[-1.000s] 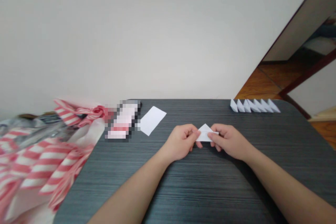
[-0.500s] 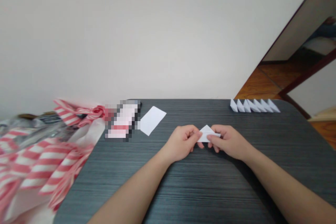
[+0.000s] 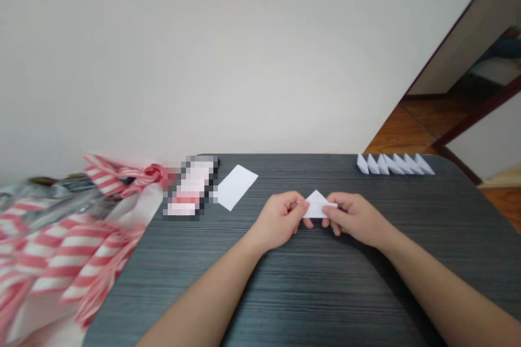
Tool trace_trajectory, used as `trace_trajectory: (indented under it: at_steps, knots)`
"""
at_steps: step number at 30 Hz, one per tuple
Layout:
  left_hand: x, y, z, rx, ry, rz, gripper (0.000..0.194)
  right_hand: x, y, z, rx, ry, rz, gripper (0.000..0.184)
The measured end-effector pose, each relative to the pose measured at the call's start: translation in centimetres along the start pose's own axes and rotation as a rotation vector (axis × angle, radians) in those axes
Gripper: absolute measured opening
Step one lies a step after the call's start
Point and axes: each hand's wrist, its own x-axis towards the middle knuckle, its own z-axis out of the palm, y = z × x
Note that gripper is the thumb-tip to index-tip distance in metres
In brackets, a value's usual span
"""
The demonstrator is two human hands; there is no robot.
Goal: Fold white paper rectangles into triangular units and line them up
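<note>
Both my hands pinch a small white folded paper triangle point(image 3: 317, 203) just above the dark grey table point(image 3: 309, 293). My left hand point(image 3: 280, 220) grips its left corner with curled fingers. My right hand point(image 3: 355, 218) grips the right side, thumb on top. The triangle's tip points away from me.
A flat white paper rectangle point(image 3: 236, 186) lies left of my hands. A row of several folded white triangles point(image 3: 394, 164) stands at the table's far right edge. A blurred pink and white object point(image 3: 190, 187) and red-striped bags point(image 3: 69, 238) sit on the left. Wooden floor point(image 3: 411, 127) shows at the right.
The folded triangle tilted slightly between my fingers and has come back level. Both hands stayed in nearly the same place.
</note>
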Motion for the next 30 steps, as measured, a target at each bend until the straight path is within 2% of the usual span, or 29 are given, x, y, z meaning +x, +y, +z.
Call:
trace_trajectory:
  at_steps: [11, 19, 30]
  knots:
    - [0.14, -0.53, -0.02, -0.102, 0.010, -0.015, 0.033, -0.06, 0.43, -0.51, 0.052, 0.032, 0.058, 0.034]
    - [0.27, 0.37, 0.03, -0.163, 0.027, -0.039, 0.028, -0.13, 0.51, -0.79, 0.049, 0.081, 0.036, 0.035]
    - [0.13, 0.09, -0.05, -0.089, 0.047, -0.013, 0.034, -0.08, 0.51, -0.62, 0.078, 0.111, 0.024, 0.035]
